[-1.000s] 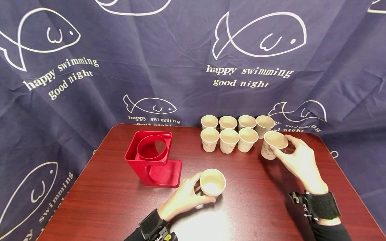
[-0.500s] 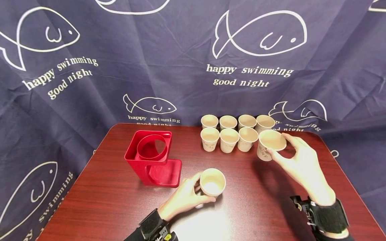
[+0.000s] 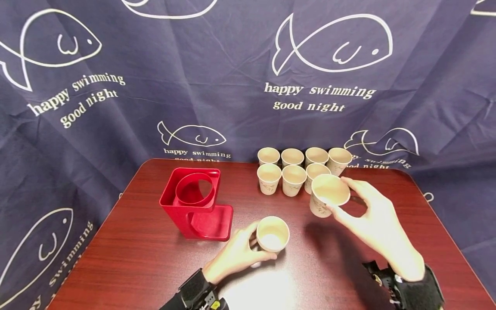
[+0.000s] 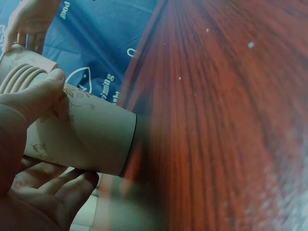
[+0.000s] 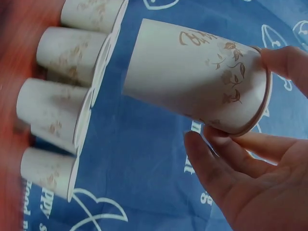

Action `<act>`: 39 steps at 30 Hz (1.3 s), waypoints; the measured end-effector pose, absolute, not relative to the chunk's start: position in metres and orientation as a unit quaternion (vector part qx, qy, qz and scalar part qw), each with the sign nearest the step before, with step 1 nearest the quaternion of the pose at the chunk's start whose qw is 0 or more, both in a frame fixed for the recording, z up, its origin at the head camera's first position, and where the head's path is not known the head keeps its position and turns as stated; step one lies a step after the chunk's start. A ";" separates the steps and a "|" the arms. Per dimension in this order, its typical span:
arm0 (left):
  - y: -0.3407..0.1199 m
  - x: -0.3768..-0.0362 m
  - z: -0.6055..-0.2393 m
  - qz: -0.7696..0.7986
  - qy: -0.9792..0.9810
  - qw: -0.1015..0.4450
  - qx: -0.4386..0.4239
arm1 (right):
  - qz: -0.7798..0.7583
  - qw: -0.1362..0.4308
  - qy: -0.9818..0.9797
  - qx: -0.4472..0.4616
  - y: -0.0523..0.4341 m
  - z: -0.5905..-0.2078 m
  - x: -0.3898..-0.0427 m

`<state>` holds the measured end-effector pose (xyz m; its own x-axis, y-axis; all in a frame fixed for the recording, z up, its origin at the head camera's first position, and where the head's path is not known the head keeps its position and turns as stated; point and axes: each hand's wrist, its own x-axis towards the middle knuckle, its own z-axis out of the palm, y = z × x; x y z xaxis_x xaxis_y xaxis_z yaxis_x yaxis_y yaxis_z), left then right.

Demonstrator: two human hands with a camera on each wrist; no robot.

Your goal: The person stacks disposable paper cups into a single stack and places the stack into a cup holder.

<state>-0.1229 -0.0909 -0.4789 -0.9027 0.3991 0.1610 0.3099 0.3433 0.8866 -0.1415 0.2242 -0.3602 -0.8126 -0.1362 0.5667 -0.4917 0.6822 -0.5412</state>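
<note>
Low on the table, my left hand [image 3: 237,253] grips a stack of nested paper cups [image 3: 273,235] from its left side. Several stacked rims [image 4: 23,78] show beside the thumb in the left wrist view. My right hand [image 3: 373,221] pinches one paper cup [image 3: 320,208] near its rim, thumb on one side and fingers on the other. That cup is raised off the table, its shadow falling below it. Brown leaf prints and lettering mark its white wall [image 5: 187,72] in the right wrist view.
Two rows of upright paper cups [image 3: 293,183] stand along the back edge, right of the middle. A red plastic stand [image 3: 186,219] with a round ring at its top is on the left. Behind the table [image 3: 135,258] hangs a blue fish-print curtain [image 3: 232,86].
My right hand has lifted its cup from the right end of the front row and carried it left and towards me. My left hand and its stack have stayed in place.
</note>
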 end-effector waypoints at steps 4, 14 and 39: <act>-0.091 -0.123 -0.479 0.530 0.819 0.039 0.217 | 0.361 0.230 -0.884 0.186 0.221 -0.359 -0.138; -0.091 -0.123 -0.479 0.522 0.823 0.035 0.220 | 0.356 0.209 -0.884 0.218 0.211 -0.360 -0.135; -0.092 -0.124 -0.480 0.519 0.824 0.035 0.225 | 0.391 0.134 -0.865 0.284 0.171 -0.364 -0.126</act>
